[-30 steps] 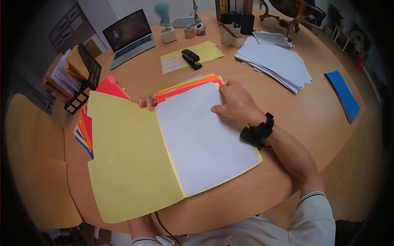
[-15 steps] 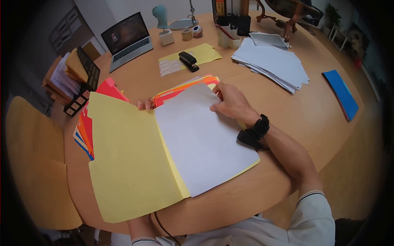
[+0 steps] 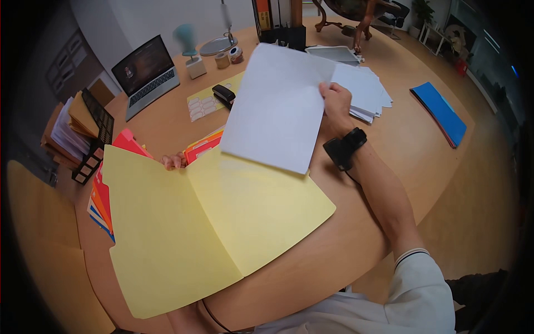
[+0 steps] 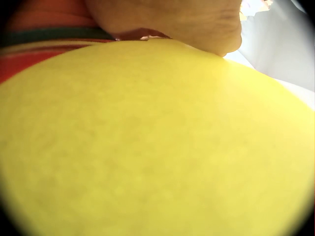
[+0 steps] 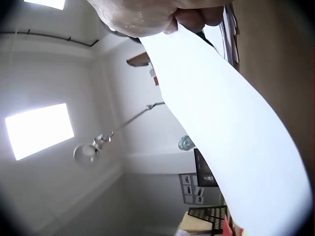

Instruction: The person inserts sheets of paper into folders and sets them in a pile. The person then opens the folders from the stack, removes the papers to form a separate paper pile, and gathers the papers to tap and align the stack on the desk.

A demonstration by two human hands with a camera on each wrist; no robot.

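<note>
My right hand point(image 3: 337, 103) grips the right edge of a white sheet of paper point(image 3: 278, 106), thumb on its face, and holds it raised over the desk. The sheet also fills much of the right wrist view, below the hand point(image 5: 162, 17). A yellow file folder point(image 3: 153, 234) lies spread open on the near side, its right inner panel point(image 3: 267, 222) bare. My left hand point(image 3: 174, 161) holds the folder at the top of its fold, fingertips showing over the edge; the rest is hidden beneath. Red and orange folders point(image 3: 203, 147) stick out under the yellow one.
Loose white papers point(image 3: 361, 92) lie at the back right, with a blue folder point(image 3: 439, 114) farther right. A black stapler point(image 3: 223, 96) rests on a yellow folder with labels point(image 3: 203, 106). Behind are a laptop point(image 3: 146, 75) and tape rolls point(image 3: 229, 57); a file rack point(image 3: 92, 145) stands left.
My right hand has lifted the white sheet out of the yellow folder, up and away over the desk, uncovering the right panel. The left hand stays at the fold. The head view has turned rightward.
</note>
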